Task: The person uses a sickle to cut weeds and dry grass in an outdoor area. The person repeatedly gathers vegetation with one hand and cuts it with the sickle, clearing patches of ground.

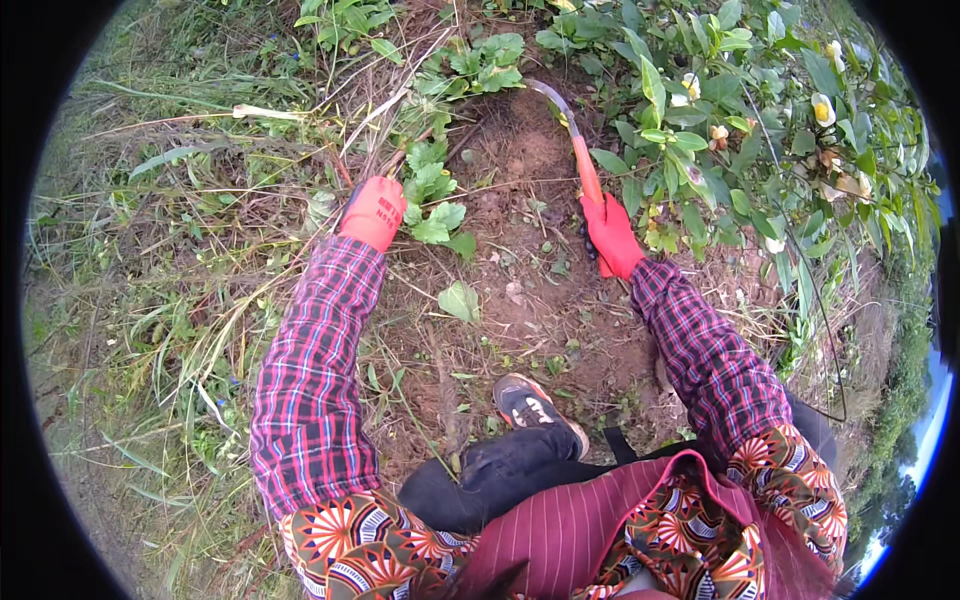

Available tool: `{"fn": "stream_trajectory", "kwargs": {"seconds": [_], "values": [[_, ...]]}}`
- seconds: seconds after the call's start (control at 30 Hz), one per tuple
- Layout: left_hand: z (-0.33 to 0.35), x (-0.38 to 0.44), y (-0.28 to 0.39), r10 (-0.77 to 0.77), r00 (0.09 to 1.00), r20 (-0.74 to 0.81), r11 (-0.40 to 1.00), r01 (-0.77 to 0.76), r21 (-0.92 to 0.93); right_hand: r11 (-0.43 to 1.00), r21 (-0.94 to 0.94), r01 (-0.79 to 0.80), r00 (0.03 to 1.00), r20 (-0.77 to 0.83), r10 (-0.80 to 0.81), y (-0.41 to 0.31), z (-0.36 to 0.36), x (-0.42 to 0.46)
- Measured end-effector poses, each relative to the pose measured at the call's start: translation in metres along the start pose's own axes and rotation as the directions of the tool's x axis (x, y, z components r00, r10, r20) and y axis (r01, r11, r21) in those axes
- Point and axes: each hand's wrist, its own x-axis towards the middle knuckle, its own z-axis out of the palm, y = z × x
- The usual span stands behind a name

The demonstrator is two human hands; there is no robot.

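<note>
My right hand (609, 234), in a red glove, is closed around the orange handle of a sickle (584, 161). The sickle's curved metal blade reaches up and to the left, its tip close to a leafy green weed (480, 66). My left hand (373, 213), also gloved in red, is closed on stems of weeds and dry grass, beside broad lobed leaves (433, 180). Its fingers are mostly hidden under the glove's back. Between both hands lies reddish soil with bits of dry grass and a loose pale green leaf (459, 301).
A shrub with white and yellow flowers (823, 110) stands at the right, close to the sickle. A thin dark stem (806, 262) arches down from it. Tangled grass (172, 300) covers the left side. My shoe (529, 405) rests on the soil below.
</note>
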Motion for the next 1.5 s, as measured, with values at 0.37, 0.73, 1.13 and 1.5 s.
{"fn": "stream_trajectory", "kwargs": {"seconds": [0.37,0.73,1.13,1.5], "values": [[0.023,-0.008,-0.013,0.015,0.978,-0.207,0.987,-0.048,-0.153,0.995,-0.017,-0.097,0.992,0.076,0.098,0.072,0.043,-0.095],[0.001,0.007,0.008,0.016,0.999,-0.036,0.999,-0.018,-0.050,0.883,0.431,-0.187,0.979,0.155,0.132,-0.003,0.029,0.035],[-0.006,-0.025,0.024,-0.008,0.981,-0.191,0.987,-0.023,-0.158,0.915,0.328,-0.236,0.969,0.153,0.195,0.051,0.047,-0.086],[-0.010,-0.018,0.044,-0.084,0.993,-0.086,0.980,0.067,-0.190,0.925,0.291,-0.245,0.950,0.263,0.169,-0.018,0.065,0.037]]}}
